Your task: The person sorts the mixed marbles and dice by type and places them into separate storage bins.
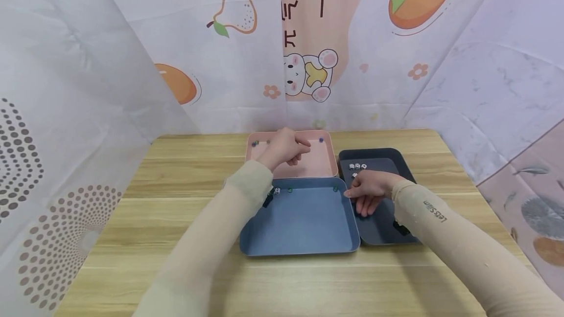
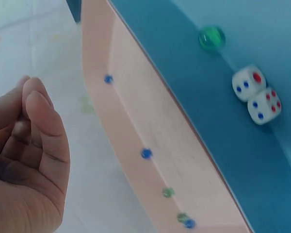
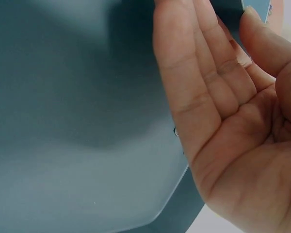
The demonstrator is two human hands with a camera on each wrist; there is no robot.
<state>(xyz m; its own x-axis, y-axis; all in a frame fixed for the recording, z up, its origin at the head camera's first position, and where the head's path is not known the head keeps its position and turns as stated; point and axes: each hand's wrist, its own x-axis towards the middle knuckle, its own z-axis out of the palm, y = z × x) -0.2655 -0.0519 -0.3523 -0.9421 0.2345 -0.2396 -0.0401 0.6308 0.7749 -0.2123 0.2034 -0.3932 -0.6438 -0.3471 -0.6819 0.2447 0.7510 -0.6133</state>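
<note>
My left hand (image 1: 288, 148) hovers over the pink tray (image 1: 308, 172), its thumb and fingertips drawn together. In the left wrist view no object shows between those fingertips, though something small could be hidden. Blue and green marbles, such as a blue marble (image 2: 145, 153), lie along the pink tray's far side. My right hand (image 1: 372, 190) is over the dark tray (image 1: 383, 238), fingers extended, thumb near the wall shared with the blue tray (image 1: 299, 253). Nothing shows in its palm. White dice (image 1: 357, 166) sit at the dark tray's far end, partly covered by this hand.
Inside the blue tray, two white dice (image 2: 257, 94) touch beside a green marble (image 2: 212, 38). Another green marble (image 1: 335, 189) lies at its far right corner. The three trays stand close together on a wooden table (image 1: 176, 185), with a printed curtain (image 1: 246, 72) behind.
</note>
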